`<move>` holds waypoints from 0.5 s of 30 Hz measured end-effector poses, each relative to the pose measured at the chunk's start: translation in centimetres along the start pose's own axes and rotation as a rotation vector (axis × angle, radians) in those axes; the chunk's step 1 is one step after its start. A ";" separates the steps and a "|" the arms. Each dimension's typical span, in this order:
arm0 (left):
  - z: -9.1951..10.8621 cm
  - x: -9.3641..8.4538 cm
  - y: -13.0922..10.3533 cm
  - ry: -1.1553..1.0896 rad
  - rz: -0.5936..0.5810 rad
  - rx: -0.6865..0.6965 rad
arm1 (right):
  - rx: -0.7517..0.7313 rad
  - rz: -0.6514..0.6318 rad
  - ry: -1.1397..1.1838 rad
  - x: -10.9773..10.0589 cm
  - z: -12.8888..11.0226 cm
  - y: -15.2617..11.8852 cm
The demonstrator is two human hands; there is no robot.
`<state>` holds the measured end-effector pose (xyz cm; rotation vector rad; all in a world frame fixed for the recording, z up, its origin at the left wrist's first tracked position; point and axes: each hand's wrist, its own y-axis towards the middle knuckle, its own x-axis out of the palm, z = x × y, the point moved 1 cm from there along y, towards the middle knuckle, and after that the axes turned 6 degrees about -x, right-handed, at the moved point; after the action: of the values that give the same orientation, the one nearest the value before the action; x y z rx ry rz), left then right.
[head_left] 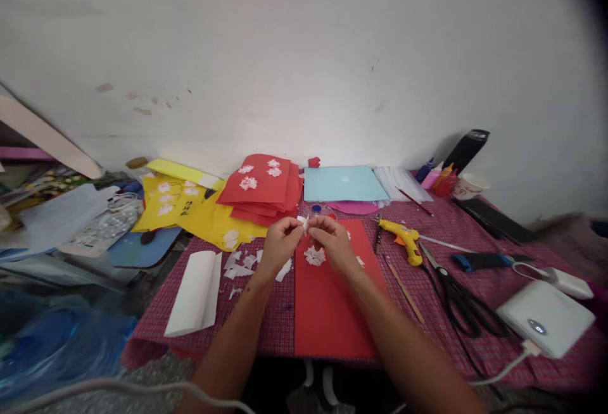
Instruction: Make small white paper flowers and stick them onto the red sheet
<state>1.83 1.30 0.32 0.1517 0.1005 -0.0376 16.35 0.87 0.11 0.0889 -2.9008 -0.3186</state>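
Above the far end of a red sheet (332,313), my left hand (281,242) and my right hand (332,240) meet with fingertips pinched. Between them is a small piece of white paper (304,225), held by both. A white paper flower (314,256) lies on the red sheet just below the hands, and parts of other white flowers show beside my right hand. White paper scraps (240,265) are scattered left of my left hand. A folded white sheet (192,294) lies farther left on the checkered cloth.
Red sheets with white flowers (261,180) and yellow papers (166,202) lie at the back left, a light blue sheet (342,184) behind. On the right are a yellow glue gun (406,240), black scissors (458,300), a blue-handled cutter (482,261), a white box (546,319) and a paper cup (469,186).
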 end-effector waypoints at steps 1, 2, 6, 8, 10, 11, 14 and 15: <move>0.1 0.0 0.0 0.019 -0.002 0.014 | -0.017 -0.011 -0.007 0.1 -0.1 0.0; 0.2 0.0 -0.1 0.036 -0.004 0.026 | -0.029 -0.019 -0.014 0.1 -0.1 0.0; 0.4 0.2 -0.1 0.080 -0.024 0.060 | -0.038 -0.006 -0.038 0.2 0.0 0.2; 0.4 0.2 -0.1 0.081 -0.036 0.066 | -0.034 0.016 -0.072 0.0 0.2 0.3; 0.4 0.2 -0.1 0.074 -0.039 0.055 | -0.034 0.030 -0.124 -0.2 0.3 0.4; 0.4 0.2 -0.1 0.070 -0.036 0.046 | -0.033 0.036 -0.145 -0.2 0.4 0.4; 0.5 0.1 -0.2 0.051 -0.023 0.013 | -0.037 0.057 -0.143 -0.3 0.4 0.3; 0.5 0.1 -0.2 0.041 -0.021 0.004 | -0.040 0.065 -0.128 -0.4 0.4 0.3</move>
<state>1.93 1.07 0.77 0.1555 0.1430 -0.0559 16.58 1.31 -0.31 -0.0331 -3.0141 -0.3843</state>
